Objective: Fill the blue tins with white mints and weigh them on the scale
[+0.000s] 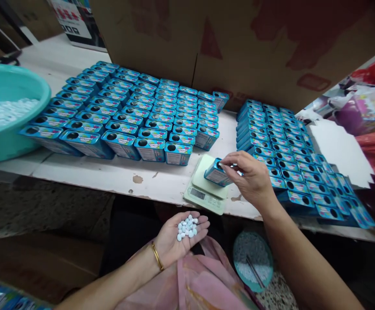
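A pale green digital scale [207, 202] sits at the table's front edge, with one blue tin [216, 175] standing on its platform. The fingers of my right hand [250, 176] are pinched together at the round hole in that tin's top; what they hold there is too small to make out clearly. Below the scale, my left hand [174, 237] is turned palm up and cupped around several small white and pale blue candies [187, 227]. A gold bangle is on the left wrist.
Rows of blue tins [119, 116] stand left of the scale, more tins [291, 159] right. A turquoise basin [13, 144] of white pieces is far left. A large cardboard box [181, 43] stands behind. A smaller basin [254, 258] with a metal tool is below the table.
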Motion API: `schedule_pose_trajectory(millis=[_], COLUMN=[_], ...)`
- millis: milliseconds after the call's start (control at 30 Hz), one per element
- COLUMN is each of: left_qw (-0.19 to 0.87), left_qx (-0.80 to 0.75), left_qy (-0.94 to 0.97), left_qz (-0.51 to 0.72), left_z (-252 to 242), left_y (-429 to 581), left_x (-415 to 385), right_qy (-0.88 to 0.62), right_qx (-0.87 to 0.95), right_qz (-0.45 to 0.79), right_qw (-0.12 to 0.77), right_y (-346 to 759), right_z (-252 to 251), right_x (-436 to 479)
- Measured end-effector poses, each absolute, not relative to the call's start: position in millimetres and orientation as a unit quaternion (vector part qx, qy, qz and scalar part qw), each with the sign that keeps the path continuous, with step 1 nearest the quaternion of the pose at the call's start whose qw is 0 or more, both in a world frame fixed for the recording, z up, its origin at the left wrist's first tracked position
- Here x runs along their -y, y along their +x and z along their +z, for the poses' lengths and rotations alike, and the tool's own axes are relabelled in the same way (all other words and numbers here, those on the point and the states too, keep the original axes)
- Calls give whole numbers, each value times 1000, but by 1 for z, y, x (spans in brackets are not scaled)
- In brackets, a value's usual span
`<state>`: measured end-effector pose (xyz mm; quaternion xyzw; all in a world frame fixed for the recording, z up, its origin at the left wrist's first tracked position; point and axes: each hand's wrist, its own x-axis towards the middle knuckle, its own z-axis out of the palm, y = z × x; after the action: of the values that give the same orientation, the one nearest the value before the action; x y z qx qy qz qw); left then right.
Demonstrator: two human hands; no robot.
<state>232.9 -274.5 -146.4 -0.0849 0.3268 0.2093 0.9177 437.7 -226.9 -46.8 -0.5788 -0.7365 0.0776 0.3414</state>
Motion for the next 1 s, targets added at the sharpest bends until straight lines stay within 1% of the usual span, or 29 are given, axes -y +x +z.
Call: schedule_pose_trajectory(millis=[167,333,400,467,533,733,800,867,933,1000], left_qw=[918,917,917,917,917,915,913,912,914,918], left_qx=[-324,-329,-329,-324,-323,-344,-346,-343,-337,-321], left_qy=[-79,-79,-78,-76,-75,-72,-70,-70,-74,-86], left_qz=[213,209,210,218,223,200,206,212,214,217], left_z=[-147,-147,-148,-149,-149,-144,-144,-144,-146,-148], left_y=[231,232,233,234,236,237,236,235,234,234], left_x=[276,276,275,274,274,276,276,276,277,277], right_qy=[-562,-587,-581,-542,-509,-571,-584,-600,-598,-556], right_qx=[770,760,767,803,833,803,792,774,768,794], right_qz=[47,11,30,69,83,-14,-30,-35,-11,42], right_qw=[299,279,270,239,201,171,173,199,231,240], right_y=[446,442,429,414,403,415,425,429,425,413], right_z=[-57,-49,-51,-57,-65,-65,-61,-58,-61,-70], right_x=[214,238,259,279,290,262,255,259,273,293])
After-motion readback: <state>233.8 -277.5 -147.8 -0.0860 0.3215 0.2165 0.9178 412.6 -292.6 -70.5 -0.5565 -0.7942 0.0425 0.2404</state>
